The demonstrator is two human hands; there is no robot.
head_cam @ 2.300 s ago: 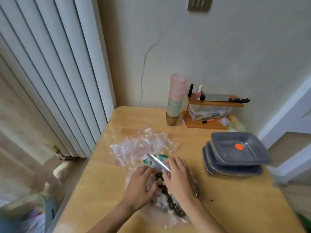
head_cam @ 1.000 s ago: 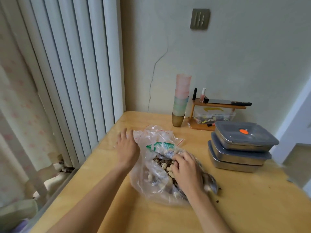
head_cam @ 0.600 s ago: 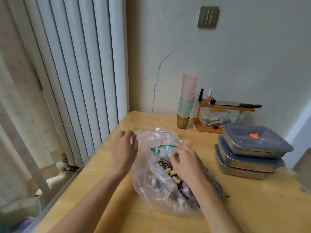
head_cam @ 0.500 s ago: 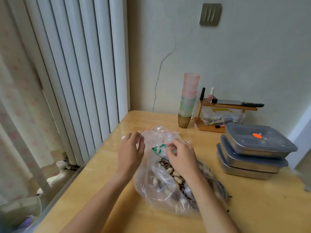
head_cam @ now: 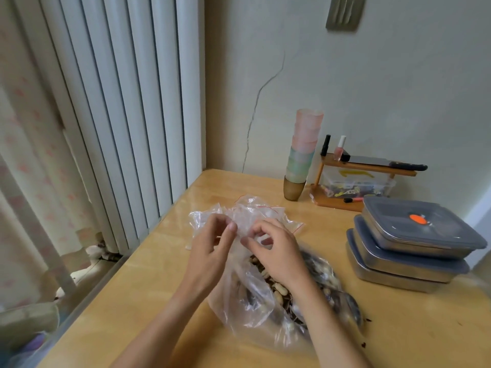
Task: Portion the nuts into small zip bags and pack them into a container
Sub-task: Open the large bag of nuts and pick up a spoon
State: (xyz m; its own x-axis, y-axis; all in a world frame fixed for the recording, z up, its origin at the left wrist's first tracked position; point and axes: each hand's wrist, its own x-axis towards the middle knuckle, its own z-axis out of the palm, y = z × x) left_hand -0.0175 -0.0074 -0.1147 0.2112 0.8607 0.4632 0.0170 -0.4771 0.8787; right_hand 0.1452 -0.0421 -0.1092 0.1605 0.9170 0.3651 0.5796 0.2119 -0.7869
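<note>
nuts (head_cam: 276,285) lie in a big clear bag (head_cam: 265,301) on the table (head_cam: 398,328), under the person's wrists. above it both hands pinch 1 small zip bag (head_cam: 243,229): left hand (head_cam: 212,245) and right hand (head_cam: 276,248) curl thumb and fingers on its film. more zip bags (head_cam: 255,211) lie behind. 3 lidded containers (head_cam: 409,245) stack at right, well apart

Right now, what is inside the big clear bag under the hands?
The big clear bag holds pale peanuts mixed with dark seeds. The right hand and forearm cover much of them.
</note>
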